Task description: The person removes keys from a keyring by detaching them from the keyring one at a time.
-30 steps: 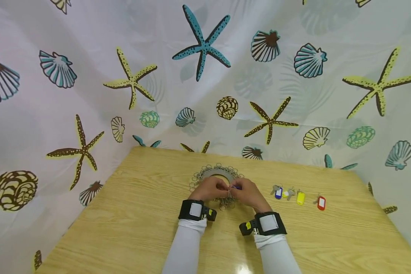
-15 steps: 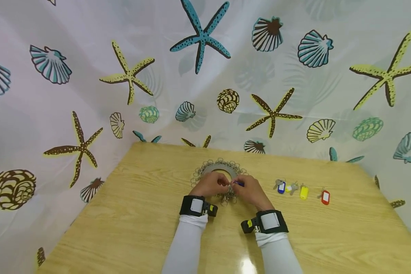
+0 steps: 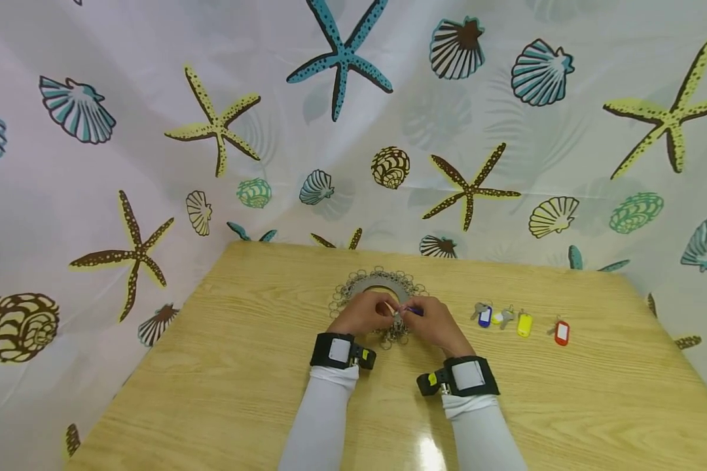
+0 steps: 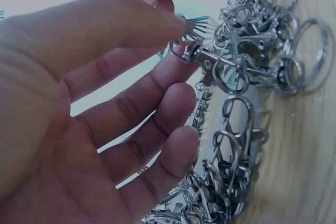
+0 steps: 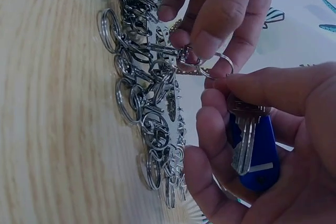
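A flat grey metal ring [image 3: 383, 282], hung all round with swivel clips and split rings, lies mid-table in the head view. At its near right side my left hand [image 3: 362, 314] pinches one swivel clip [image 4: 210, 61] between thumb and finger. The split ring [image 5: 227, 62] of that clip sticks out past the fingertips. My right hand [image 3: 436, 322] holds a key [image 5: 247, 135] with a blue key tag [image 5: 266, 156], thumb and finger pinching its top right beside the split ring. Whether the key is threaded on the split ring is hidden by the fingertips.
To the right on the wooden table [image 3: 241, 392] lie more keys with tags: a blue tag [image 3: 485, 317], a yellow tag [image 3: 524, 325] and a red tag [image 3: 561, 333], plus a partly covered yellow one. A patterned curtain [image 3: 365, 216] closes off the back and sides.
The head view has tilted down slightly, so the scene shifts in the frame. Both hands stay together at the ring's near right side, with only small finger movements.
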`<state>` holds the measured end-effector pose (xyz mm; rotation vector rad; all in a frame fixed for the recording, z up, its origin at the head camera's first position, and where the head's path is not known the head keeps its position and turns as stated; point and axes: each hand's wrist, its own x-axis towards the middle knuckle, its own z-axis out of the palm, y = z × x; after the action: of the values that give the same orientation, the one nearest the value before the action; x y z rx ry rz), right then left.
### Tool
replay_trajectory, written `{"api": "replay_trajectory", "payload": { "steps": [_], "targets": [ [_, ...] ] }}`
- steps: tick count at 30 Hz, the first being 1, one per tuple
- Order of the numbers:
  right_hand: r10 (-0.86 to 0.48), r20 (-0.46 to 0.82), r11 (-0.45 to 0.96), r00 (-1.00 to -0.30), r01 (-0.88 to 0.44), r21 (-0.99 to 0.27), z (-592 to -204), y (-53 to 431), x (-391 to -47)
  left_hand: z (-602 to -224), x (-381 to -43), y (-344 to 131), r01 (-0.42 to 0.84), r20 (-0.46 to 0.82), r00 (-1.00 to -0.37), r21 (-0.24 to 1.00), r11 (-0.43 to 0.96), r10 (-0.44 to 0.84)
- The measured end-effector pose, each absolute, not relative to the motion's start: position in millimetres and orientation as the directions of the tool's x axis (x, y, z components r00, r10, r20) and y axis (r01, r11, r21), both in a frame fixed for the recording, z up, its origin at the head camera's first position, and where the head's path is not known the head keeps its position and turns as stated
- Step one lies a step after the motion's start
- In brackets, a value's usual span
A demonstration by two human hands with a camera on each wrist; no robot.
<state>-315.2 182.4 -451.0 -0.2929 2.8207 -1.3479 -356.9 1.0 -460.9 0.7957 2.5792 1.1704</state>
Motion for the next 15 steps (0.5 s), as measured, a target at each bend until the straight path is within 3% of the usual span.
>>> {"api": "replay_trajectory", "payload": {
  "steps": [15],
  "targets": [
    [-0.163, 0.098, 0.589, -0.982, -0.176, -0.789, -451.9, 183.2, -314.3, -459.2, -355.7, 4.1, 0.428, 0.117, -0.845, 0.733, 0.528, 0.522]
  ]
}}
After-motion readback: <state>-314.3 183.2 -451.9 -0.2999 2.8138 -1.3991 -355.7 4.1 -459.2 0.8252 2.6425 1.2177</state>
